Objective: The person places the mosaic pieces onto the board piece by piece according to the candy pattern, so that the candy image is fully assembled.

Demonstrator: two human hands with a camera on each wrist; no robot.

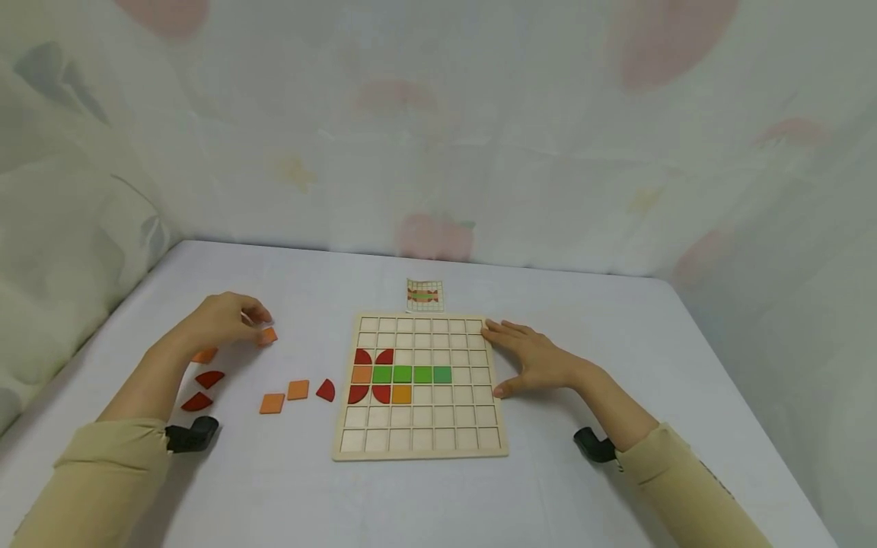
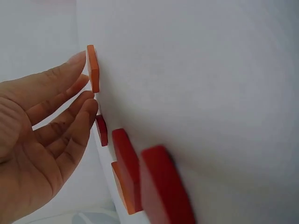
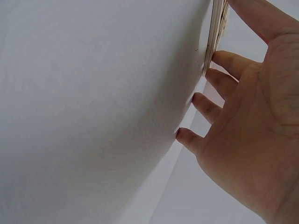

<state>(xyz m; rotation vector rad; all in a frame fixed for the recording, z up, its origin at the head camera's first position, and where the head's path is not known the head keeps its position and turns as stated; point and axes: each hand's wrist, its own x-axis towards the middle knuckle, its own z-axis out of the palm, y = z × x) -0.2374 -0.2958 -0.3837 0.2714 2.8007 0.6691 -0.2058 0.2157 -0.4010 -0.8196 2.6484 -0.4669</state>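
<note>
My left hand (image 1: 221,320) is over the left part of the table, its thumb and index fingertips at an orange square tile (image 1: 268,336). In the left wrist view this tile (image 2: 93,69) lies against the tabletop, and the fingers do not close round it. My right hand (image 1: 537,356) rests with spread fingers along the right edge of a wooden grid board (image 1: 496,417). Red quarter-circle tiles (image 1: 358,393), green squares (image 1: 422,374), an orange square (image 1: 361,374) and a yellow-orange square (image 1: 401,394) sit in cells at the board's left and middle.
Loose orange squares (image 1: 272,403) and a red quarter circle (image 1: 326,390) lie left of the board. More red quarter circles (image 1: 197,402) and an orange tile (image 1: 205,355) are near the left forearm. A small pattern card (image 1: 425,295) lies behind the board.
</note>
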